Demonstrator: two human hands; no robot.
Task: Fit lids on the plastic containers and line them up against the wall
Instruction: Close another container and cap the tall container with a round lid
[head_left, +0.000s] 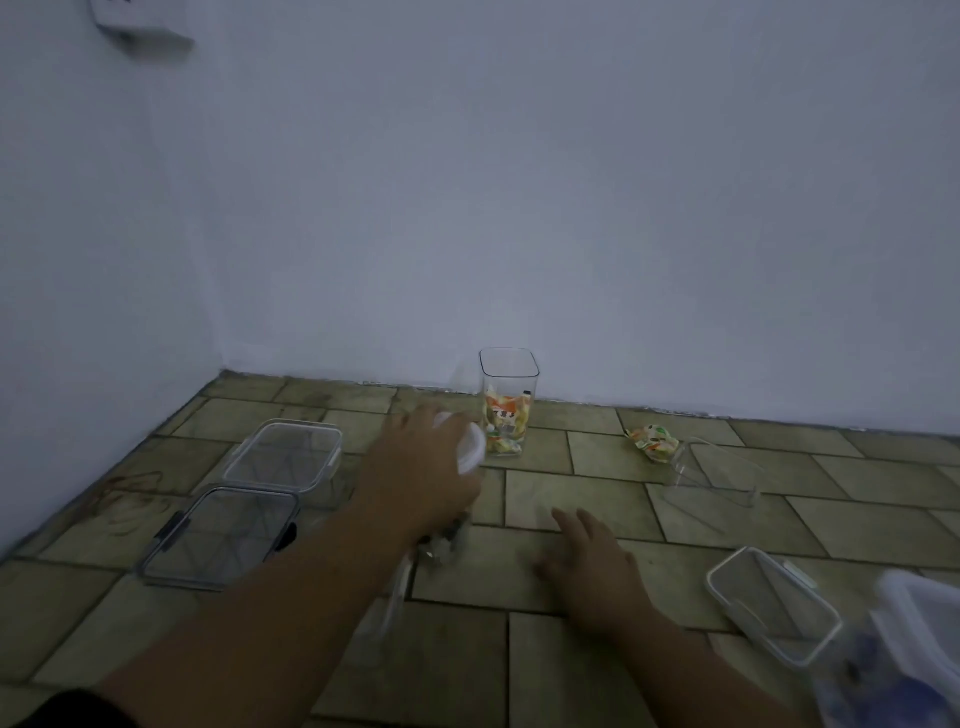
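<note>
Now: left hand (421, 462) grips a white lid (470, 447), right hand (592, 566) open, flat on the floor (571, 499).
Tall container (509, 402) w/ snacks stands open by the wall (519, 208), just past the lid. Lid could go on crooked & tip it, b/c it's tall & thin.

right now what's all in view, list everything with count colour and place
tall container: 1, clear, lidless, upright near the wall, colourful packets inside
loose packet: 1, yellow-orange-green, on the floor right of the tall container
lidded containers: 2, clear, floor left; the nearer one has dark clips
tipped container: 1, clear, on its side, right
open container: 1, clear with white rim, lower right
lid: 1, white, in the left hand
floor: tan tiles
wall: pale blue-white
hands: left hand grips the lid; right hand open, low over the floor
</note>
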